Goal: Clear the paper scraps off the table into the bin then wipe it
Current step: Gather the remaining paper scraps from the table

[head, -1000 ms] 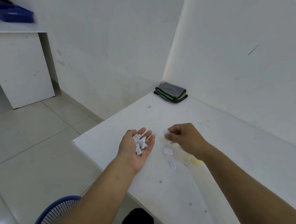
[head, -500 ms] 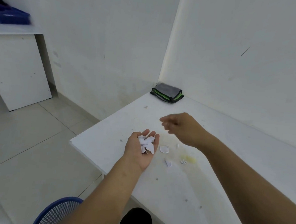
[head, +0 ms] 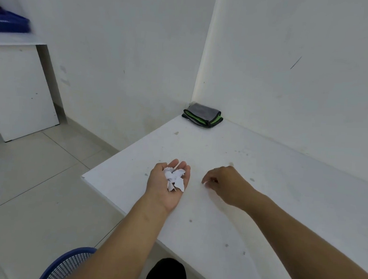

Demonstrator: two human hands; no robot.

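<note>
While the left hand lies palm up on the white desk, paper scraps are cupped in it, fingers relaxed.
A small scrap is pinched in the right hand's curled fingers; a blue bin stands on the floor below.

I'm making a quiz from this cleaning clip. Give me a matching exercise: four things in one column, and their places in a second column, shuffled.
Things:
1. paper scraps
2. folded cloth
3. blue bin
4. right hand

Places:
A. on the floor by the near table edge
B. far corner of the table, against the wall
C. heaped in the upturned left hand
D. fingers down at the tabletop, right of the left hand

Pairs: 1-C, 2-B, 3-A, 4-D
</note>
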